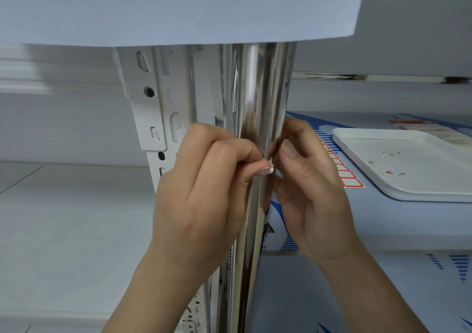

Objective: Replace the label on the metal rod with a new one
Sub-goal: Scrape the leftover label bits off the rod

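A white slotted shelf upright (153, 108) and, just beside it, the polished metal rod (255, 90) stand vertical through the middle of the view, under a pale shelf board (178, 8). To the right, a shelf carries a blue-printed protective sheet (383, 230) and on it a white tray (408, 192) that holds a few tiny scraps, white and red; it looks like the place for peeled bits, kept within reach of the work. A sheet of red-bordered labels (344, 174) lies just left of the tray, likely the supply for the new one.

Both hands close around the rod at mid height. The left hand (204, 187) has its fingers curled, thumb and forefinger pinching a small white label scrap (270, 169) right at the rod's face, seemingly pulling it away. The right hand (306, 179) wraps the rod from the far side, thumb pressed on the front just beside the scrap, probably to steady the rod and hold the remnant's edge. The old label seems nearly stripped off; no new one shows on the rod yet.
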### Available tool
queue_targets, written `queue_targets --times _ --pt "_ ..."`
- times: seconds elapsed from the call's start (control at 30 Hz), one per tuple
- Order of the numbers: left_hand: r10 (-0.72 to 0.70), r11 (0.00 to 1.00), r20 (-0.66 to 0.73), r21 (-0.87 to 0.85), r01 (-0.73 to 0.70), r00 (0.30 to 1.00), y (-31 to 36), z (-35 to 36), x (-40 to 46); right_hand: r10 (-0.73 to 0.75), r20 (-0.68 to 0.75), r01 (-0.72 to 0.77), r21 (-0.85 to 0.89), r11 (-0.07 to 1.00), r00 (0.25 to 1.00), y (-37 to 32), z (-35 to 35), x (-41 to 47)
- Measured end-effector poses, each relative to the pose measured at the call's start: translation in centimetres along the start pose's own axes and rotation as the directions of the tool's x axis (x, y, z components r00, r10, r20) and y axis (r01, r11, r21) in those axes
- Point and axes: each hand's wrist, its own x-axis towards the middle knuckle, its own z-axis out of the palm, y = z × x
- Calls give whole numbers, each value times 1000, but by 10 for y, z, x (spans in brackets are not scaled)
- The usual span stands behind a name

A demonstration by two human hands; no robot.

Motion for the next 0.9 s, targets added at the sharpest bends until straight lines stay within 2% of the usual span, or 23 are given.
queue_targets --times 0.27,0.5,0.9 --pt "-99 989 -67 -113 91 993 4 13 0 21 65 -23 44 999 998 0 -6 -1" --pt "-156 983 -113 -113 143 981 8 17 -3 13 64 -16 46 999 998 1 -6 0" --pt "-307 928 -57 -237 286 950 12 14 -6 15 51 -18 58 998 999 0 -4 -1"
